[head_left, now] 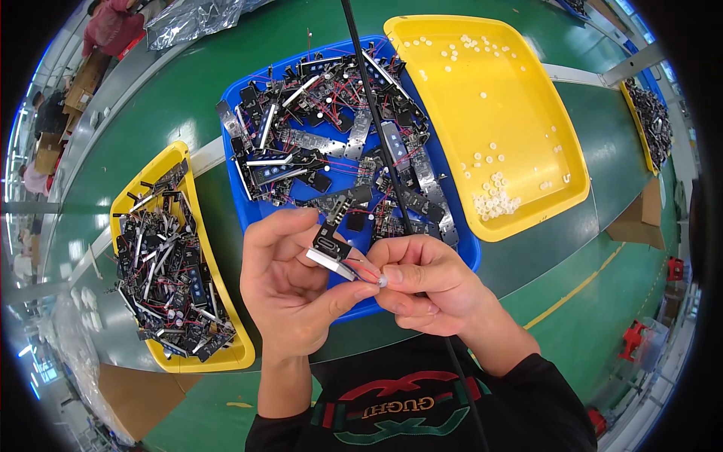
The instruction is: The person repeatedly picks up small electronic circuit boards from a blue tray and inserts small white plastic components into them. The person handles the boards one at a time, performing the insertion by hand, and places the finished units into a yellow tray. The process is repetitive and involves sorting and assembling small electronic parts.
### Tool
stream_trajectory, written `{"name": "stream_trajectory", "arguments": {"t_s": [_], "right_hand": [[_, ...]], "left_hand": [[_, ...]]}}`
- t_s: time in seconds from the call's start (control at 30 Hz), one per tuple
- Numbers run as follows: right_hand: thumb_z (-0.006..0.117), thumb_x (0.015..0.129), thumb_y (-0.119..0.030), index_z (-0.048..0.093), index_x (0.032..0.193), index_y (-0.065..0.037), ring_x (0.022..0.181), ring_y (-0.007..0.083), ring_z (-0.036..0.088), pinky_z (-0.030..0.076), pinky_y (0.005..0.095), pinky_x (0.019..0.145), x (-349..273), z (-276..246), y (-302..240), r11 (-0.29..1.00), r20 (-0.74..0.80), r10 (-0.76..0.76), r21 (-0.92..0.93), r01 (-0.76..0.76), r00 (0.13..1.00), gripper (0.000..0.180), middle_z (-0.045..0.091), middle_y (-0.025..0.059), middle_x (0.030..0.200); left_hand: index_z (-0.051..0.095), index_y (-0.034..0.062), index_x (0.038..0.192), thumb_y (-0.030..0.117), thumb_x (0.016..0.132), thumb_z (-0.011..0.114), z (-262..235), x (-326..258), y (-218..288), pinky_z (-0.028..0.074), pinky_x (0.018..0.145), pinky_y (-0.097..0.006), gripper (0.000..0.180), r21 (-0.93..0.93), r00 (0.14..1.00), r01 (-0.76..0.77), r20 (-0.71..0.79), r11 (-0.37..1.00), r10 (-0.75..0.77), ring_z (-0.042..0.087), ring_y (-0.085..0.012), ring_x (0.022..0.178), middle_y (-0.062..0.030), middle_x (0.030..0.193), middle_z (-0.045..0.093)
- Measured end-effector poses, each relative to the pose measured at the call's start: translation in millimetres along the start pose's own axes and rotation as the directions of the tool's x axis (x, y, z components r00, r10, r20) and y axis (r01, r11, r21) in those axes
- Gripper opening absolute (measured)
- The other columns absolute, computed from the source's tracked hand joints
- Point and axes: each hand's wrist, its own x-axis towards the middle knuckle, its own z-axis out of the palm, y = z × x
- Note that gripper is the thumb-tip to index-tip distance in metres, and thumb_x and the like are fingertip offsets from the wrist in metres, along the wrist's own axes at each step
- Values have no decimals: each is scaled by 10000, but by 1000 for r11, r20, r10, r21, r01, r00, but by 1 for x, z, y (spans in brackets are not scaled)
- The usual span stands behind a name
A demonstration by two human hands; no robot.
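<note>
Black circuit module (330, 242) | my left fingers (335, 303) are holding it | my right fingers (410, 278) are pinching its white bead (382, 281) | blue tray (470, 260) is lying at twelve o'clock

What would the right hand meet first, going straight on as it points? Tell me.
Probably the left hand, at its thumb: the right hand points leftward toward it, with a small white piece at its fingertips. Depth is unclear.

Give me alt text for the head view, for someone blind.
The left hand and right hand hold a small black electronic part, red wires and a pale piece over a blue tray of similar parts. A yellow tray of parts stands left; a second yellow tray, right, holds small white pieces.
</note>
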Motion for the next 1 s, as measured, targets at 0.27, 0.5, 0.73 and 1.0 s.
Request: {"name": "stream_trajectory", "arguments": {"t_s": [0.27,0.5,0.73,1.0], "right_hand": [[564,888,-143,566,944,-8,422,22,290,190,181,356,-2,9,-1,987,-128,-115,-126,99,985,147,459,1,604],[567,891,-145,598,971,19,461,18,323,211,176,380,0,9,5,951,-194,-286,-177,253,938,184,459,-15,617],[583,880,-123,615,981,24,489,21,370,239,172,400,3,9,9,895,-238,-383,-337,294,892,181,476,-18,595],[598,865,-100,614,1003,34,504,26,405,275,176,420,1,6,8,879,-135,-394,-344,330,909,194,500,-16,594]], "left_hand": [[352,19,1250,-124,626,712,4,-1,-1,518,604,-265,735,137,997,-11,-68,991,20,598,-186,689,-111,818,546],[390,-62,1173,-152,671,677,4,-1,-6,523,733,-294,585,219,994,-64,-76,974,82,615,-203,824,-155,996,550],[364,-11,1231,-121,670,683,6,0,-4,484,646,-237,655,294,994,-33,-94,955,63,587,-153,743,-119,807,580],[320,-20,1245,-110,678,685,-2,1,1,489,659,-253,680,-55,994,80,-64,995,-84,603,-180,744,-162,786,603]]}}
